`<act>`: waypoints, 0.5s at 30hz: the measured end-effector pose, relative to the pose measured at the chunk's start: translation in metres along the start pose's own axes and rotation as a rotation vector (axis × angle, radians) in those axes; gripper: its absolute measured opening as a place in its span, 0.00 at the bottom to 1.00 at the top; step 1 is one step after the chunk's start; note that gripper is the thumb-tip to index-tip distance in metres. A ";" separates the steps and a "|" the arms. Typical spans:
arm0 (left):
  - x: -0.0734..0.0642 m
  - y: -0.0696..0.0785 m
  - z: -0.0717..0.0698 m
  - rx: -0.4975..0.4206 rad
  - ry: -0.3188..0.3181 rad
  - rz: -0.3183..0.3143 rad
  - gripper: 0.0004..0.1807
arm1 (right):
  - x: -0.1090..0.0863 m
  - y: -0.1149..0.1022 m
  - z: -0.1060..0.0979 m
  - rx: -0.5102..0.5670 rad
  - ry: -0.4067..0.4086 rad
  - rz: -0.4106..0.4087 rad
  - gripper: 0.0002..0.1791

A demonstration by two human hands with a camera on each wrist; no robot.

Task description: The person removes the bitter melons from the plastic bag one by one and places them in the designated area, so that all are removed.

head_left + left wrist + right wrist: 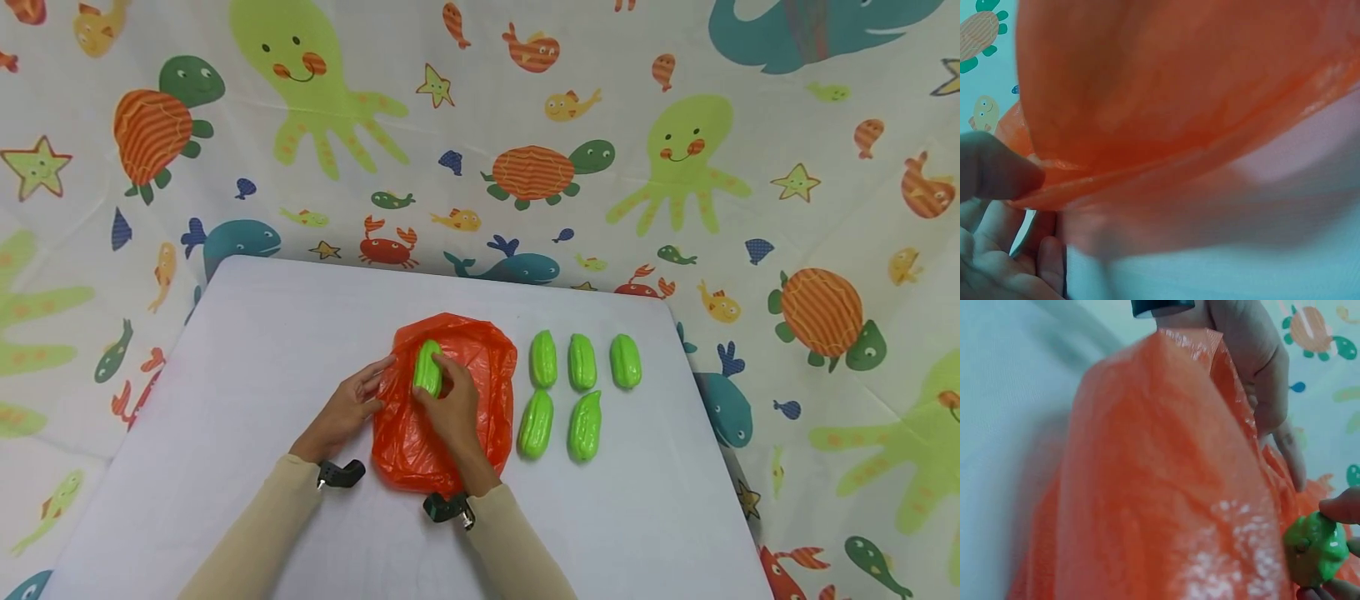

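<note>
An open red plastic bag [405,450] lies on the white table in the head view. My left hand [337,421] holds its left rim, the thumb [1004,165] over the plastic and fingers beneath in the left wrist view. Over the bag's mouth, my right hand [457,410] pinches a bright green ridged gourd [427,371] between thumb and fingers. From the right wrist the gourd [1315,549] appears end-on at the lower right, beside the raised wall of the bag [1160,475]. The bag's inside is mostly out of sight in both wrist views.
Several more green gourds stand in two rows right of the bag, among them a back one [626,362] and a front one [584,427]. A curtain [480,108] printed with sea animals hangs behind the white table [285,333].
</note>
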State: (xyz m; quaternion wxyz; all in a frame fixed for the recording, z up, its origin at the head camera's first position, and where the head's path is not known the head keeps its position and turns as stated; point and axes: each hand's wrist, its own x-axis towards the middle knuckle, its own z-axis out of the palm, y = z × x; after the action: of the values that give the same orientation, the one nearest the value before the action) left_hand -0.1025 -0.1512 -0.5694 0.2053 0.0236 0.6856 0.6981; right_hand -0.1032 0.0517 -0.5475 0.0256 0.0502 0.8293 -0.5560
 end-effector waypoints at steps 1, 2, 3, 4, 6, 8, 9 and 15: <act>0.000 0.000 0.000 -0.001 0.001 -0.001 0.44 | -0.001 0.000 -0.001 0.004 0.001 -0.003 0.35; 0.000 0.000 0.000 -0.003 0.001 0.000 0.43 | -0.003 0.000 -0.002 0.007 0.001 -0.003 0.35; 0.000 0.000 0.000 -0.004 0.001 0.001 0.44 | -0.004 0.000 -0.003 0.014 0.000 -0.006 0.35; 0.000 0.000 0.000 -0.003 0.003 0.001 0.44 | -0.006 0.000 -0.004 0.019 0.000 -0.008 0.35; -0.001 0.000 0.001 -0.001 0.005 0.002 0.44 | -0.009 0.000 -0.006 0.031 -0.002 -0.007 0.35; -0.001 0.000 0.001 0.005 0.009 0.002 0.44 | -0.011 -0.001 -0.008 0.047 -0.004 -0.001 0.35; -0.001 0.000 0.001 0.009 0.010 0.001 0.44 | -0.012 -0.001 -0.009 0.055 -0.004 0.001 0.35; -0.002 0.002 0.002 0.024 0.019 0.000 0.43 | -0.018 -0.003 -0.016 0.102 0.002 0.014 0.34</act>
State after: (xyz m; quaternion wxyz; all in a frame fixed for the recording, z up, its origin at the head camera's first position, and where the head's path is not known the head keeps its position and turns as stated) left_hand -0.1004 -0.1501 -0.5666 0.1986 0.0195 0.6957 0.6901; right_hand -0.0853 0.0646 -0.5372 0.0259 0.0580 0.7995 -0.5973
